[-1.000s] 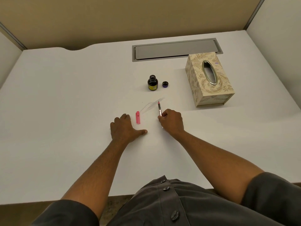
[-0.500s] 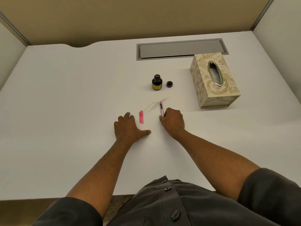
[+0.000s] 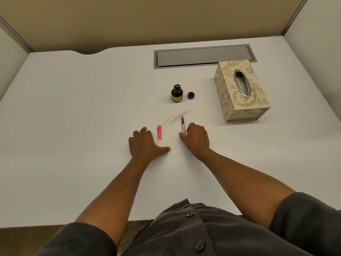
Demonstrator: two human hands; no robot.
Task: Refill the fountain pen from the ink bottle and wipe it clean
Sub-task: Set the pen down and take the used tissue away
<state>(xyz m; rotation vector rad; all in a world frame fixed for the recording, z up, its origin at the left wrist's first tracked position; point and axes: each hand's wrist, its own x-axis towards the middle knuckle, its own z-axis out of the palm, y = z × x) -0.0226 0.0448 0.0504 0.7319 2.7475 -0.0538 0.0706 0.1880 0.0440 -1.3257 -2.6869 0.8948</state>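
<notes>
A thin pink fountain pen (image 3: pixel 183 124) lies on the white desk (image 3: pixel 73 111) pointing away from me, its near end under the fingers of my right hand (image 3: pixel 196 139). Its pink cap (image 3: pixel 159 132) lies to the left, beside my left hand (image 3: pixel 145 145), which rests flat with fingers spread. A faint clear wrapper or tissue (image 3: pixel 175 118) lies just beyond the pen. Farther back stands the open dark ink bottle (image 3: pixel 177 93) with its dark lid (image 3: pixel 191 95) to its right.
A patterned beige tissue box (image 3: pixel 239 91) stands at the right, behind it a grey cable hatch (image 3: pixel 203 56) set in the desk. Partition walls close the back and sides.
The view shifted slightly. My right hand has lowered onto the pen's near end; the left hand stays flat on the desk.
</notes>
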